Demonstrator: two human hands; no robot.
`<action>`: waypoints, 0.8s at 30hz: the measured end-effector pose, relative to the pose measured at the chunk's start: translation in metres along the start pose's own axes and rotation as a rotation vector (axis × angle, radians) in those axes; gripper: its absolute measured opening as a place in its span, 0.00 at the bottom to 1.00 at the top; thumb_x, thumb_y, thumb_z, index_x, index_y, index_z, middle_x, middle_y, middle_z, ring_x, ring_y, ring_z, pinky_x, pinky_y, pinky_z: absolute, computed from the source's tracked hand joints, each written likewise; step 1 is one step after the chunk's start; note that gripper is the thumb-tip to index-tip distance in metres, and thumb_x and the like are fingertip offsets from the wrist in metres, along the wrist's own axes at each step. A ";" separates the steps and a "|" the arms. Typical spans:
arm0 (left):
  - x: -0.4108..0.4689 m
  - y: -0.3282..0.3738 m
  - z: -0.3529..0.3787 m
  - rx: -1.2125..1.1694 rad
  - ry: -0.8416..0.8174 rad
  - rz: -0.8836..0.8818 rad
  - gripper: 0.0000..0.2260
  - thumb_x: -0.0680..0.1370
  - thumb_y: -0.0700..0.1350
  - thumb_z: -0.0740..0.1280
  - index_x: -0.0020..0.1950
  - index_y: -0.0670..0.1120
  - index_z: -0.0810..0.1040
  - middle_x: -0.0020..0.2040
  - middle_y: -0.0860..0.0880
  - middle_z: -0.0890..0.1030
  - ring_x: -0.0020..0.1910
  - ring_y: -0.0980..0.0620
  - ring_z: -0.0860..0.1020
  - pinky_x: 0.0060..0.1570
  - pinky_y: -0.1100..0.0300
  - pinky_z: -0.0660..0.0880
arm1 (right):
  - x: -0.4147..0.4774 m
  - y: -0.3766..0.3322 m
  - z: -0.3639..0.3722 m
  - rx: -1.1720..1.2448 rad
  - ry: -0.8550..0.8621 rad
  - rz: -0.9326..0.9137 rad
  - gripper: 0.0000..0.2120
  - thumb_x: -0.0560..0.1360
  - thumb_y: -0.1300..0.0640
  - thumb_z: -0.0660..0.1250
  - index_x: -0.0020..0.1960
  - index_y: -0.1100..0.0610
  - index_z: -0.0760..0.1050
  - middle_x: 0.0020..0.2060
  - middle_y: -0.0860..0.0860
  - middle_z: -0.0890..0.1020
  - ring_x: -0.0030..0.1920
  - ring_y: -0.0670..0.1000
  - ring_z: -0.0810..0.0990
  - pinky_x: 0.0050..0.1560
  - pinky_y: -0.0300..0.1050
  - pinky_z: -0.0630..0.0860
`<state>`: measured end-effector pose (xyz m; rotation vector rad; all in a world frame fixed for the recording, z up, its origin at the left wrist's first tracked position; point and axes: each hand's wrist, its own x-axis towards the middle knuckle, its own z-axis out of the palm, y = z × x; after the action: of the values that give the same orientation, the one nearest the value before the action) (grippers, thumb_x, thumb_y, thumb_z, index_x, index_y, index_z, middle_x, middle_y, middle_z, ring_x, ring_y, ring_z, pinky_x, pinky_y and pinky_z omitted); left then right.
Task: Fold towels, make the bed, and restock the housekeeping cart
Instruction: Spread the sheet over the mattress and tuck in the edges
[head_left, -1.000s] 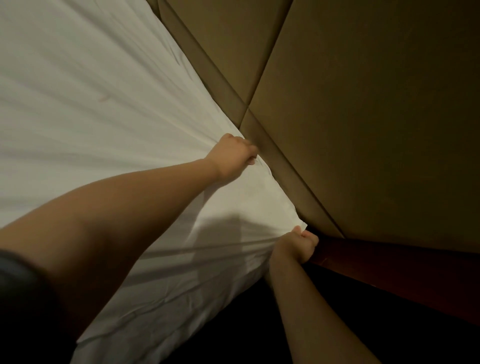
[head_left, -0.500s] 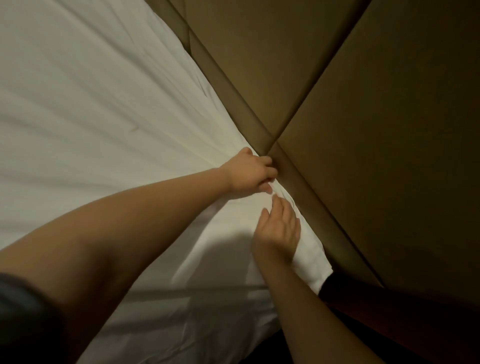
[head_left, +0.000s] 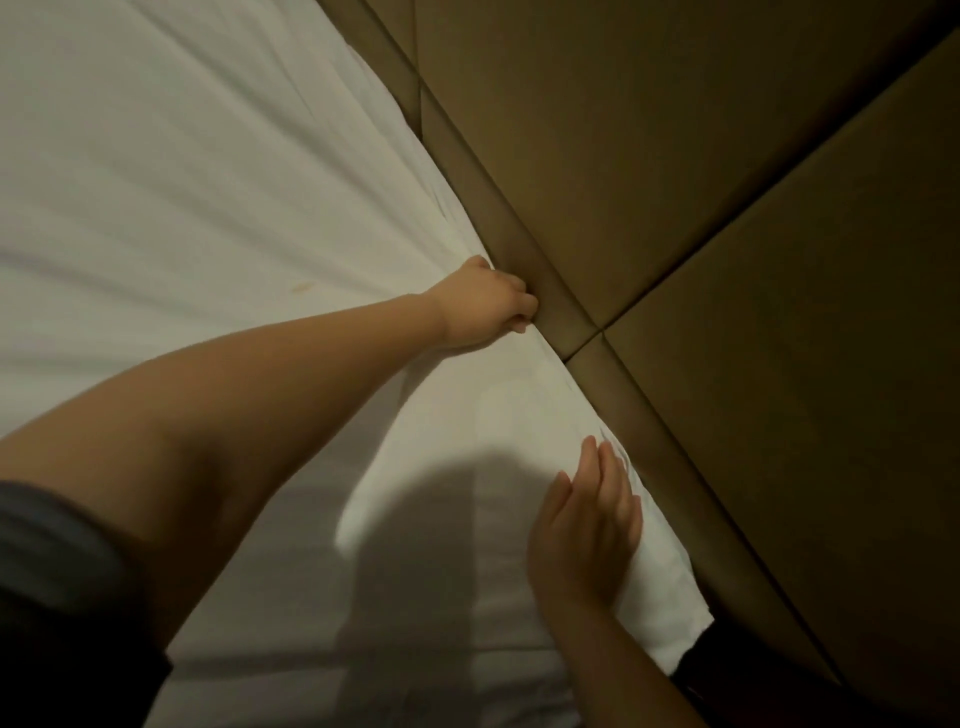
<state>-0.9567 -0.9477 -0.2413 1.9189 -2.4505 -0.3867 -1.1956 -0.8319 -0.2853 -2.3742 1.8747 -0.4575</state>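
White fabric bed sheet lies over bed, edge against tan padded headboard. L hand: fingers curled, gripping sheet at headboard. R hand: fingers straight, flat on sheet nr corner.

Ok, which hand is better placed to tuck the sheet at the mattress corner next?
Probably the right hand: it is open and free, close to the corner. The left hand grips the sheet farther up along the headboard, holding it taut.

Head camera looks down, close, at sheet meeting headboard.
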 end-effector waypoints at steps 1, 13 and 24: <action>-0.001 -0.002 0.001 -0.017 -0.006 -0.001 0.10 0.81 0.49 0.58 0.54 0.46 0.76 0.51 0.48 0.77 0.50 0.46 0.76 0.52 0.54 0.62 | -0.001 0.000 0.003 -0.003 0.016 -0.004 0.21 0.79 0.53 0.53 0.68 0.60 0.70 0.65 0.57 0.75 0.67 0.55 0.68 0.64 0.56 0.67; -0.003 -0.028 -0.003 -0.030 0.014 0.055 0.11 0.81 0.53 0.58 0.56 0.49 0.74 0.51 0.50 0.77 0.49 0.49 0.76 0.52 0.55 0.62 | 0.088 -0.097 0.051 0.121 0.134 -0.107 0.18 0.77 0.58 0.57 0.59 0.65 0.79 0.54 0.59 0.82 0.53 0.57 0.82 0.54 0.54 0.77; -0.011 -0.127 -0.049 -0.196 -0.035 -0.177 0.10 0.75 0.52 0.68 0.54 0.50 0.81 0.47 0.54 0.81 0.50 0.53 0.77 0.57 0.55 0.68 | 0.081 -0.096 0.051 0.054 0.003 -0.088 0.21 0.79 0.54 0.51 0.69 0.57 0.69 0.65 0.56 0.75 0.65 0.56 0.73 0.64 0.56 0.68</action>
<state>-0.8249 -0.9746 -0.2168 2.0647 -2.1731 -0.6421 -1.0749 -0.8923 -0.2957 -2.4291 1.7416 -0.5121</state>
